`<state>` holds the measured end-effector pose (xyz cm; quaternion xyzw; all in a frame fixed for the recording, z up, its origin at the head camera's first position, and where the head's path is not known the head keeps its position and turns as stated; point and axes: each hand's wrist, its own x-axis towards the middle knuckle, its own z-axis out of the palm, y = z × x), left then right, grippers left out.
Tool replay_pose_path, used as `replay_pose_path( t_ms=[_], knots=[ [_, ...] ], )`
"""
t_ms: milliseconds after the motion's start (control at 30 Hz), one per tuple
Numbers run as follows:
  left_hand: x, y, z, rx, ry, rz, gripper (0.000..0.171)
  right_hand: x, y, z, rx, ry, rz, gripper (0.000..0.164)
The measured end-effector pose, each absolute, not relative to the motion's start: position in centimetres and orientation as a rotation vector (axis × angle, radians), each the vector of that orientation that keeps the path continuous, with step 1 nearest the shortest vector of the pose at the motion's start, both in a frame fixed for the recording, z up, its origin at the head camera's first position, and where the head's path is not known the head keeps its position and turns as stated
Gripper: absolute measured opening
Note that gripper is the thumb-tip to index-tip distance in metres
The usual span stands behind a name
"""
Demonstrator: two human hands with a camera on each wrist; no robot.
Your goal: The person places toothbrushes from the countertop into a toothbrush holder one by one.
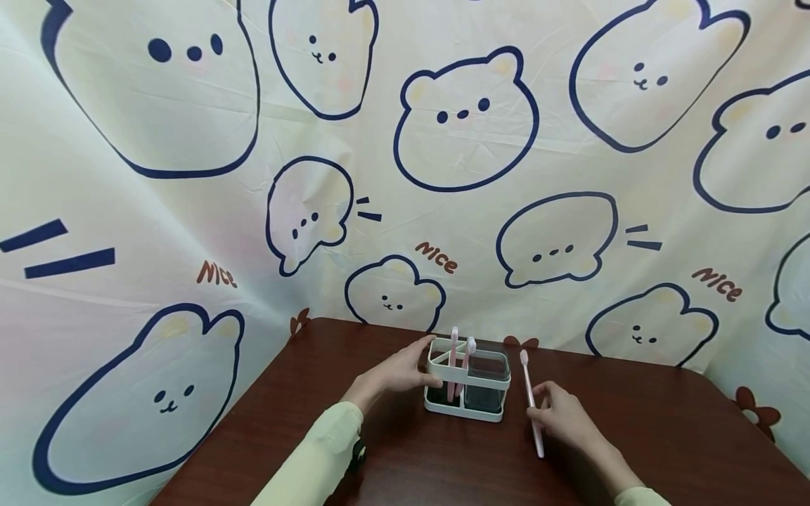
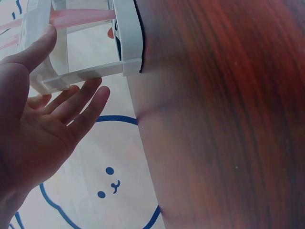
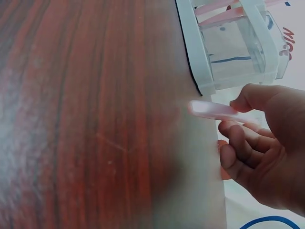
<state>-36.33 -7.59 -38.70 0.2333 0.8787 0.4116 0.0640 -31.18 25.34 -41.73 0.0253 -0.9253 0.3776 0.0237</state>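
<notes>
A white toothbrush holder [image 1: 484, 381] stands upright on the table, its base [image 2: 132, 36] nearest the tabletop. My left hand [image 1: 395, 371] grips its left side, with the thumb across the front band and the fingers [image 2: 88, 98] along the side post. Two pink toothbrushes [image 1: 452, 358] lean in its left part, heads up. A clear cup [image 3: 228, 50] sits in its right part. Just right of the holder, my right hand [image 1: 563, 416] pinches another pink toothbrush [image 1: 529, 386] between thumb and fingers. Its head points up and away, while the handle end [image 3: 209, 109] sticks out below the hand.
The dark brown wooden table [image 1: 405, 464] spreads under both hands. Behind it and at the sides hangs a pale cloth [image 1: 468, 232] printed with blue bear outlines, meeting the table's back edge close behind the holder.
</notes>
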Motion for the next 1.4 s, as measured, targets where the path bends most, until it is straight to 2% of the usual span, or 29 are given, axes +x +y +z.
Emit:
replay_pose_path(
  t_ms=[500, 1400],
  knots=[
    [-36.4, -7.5, -38.7, 0.720, 2.656, 1.241, 0.086, -31.6, 25.5, -39.8, 0.126, -2.784, 1.080, 0.041],
    [-36.3, -7.7, -38.7, 0.726, 2.642, 1.245, 0.085, -31.8, 21.1, -33.6, 0.388, -2.561, 1.152, 0.022]
  ],
)
